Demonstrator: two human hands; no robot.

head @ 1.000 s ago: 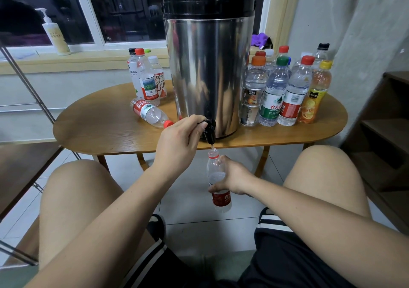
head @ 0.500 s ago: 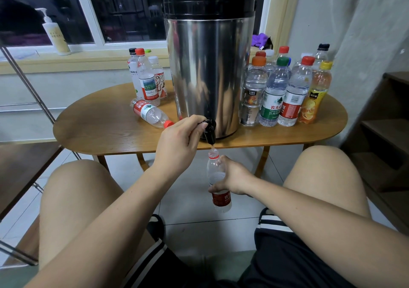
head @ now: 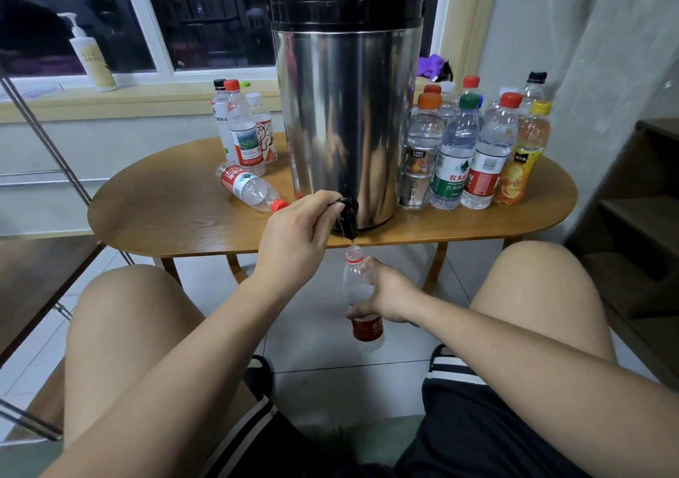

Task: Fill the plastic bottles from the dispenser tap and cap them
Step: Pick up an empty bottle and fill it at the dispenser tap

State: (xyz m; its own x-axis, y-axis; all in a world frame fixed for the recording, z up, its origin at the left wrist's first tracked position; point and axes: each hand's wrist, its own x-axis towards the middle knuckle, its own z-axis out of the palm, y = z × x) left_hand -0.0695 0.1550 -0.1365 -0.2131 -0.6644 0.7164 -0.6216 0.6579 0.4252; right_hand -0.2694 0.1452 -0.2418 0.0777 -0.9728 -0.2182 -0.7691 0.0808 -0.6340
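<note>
Filling step: left hand (head: 294, 242) fingers pinch tap (head: 347, 216), right hand (head: 387, 294) fingers clamp bottle (head: 362, 294); keep mouth centred beneath tap, release before overflow.

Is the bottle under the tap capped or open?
Open: the bottle has a bare mouth, only a red ring, just below the tap. The right hand holds it.

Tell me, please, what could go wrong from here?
1. The right hand holds the bottle in mid-air under the tap; its narrow mouth could drift, and water would hit the floor.
2. If the left hand releases the tap late, the bottle may overflow.
</note>
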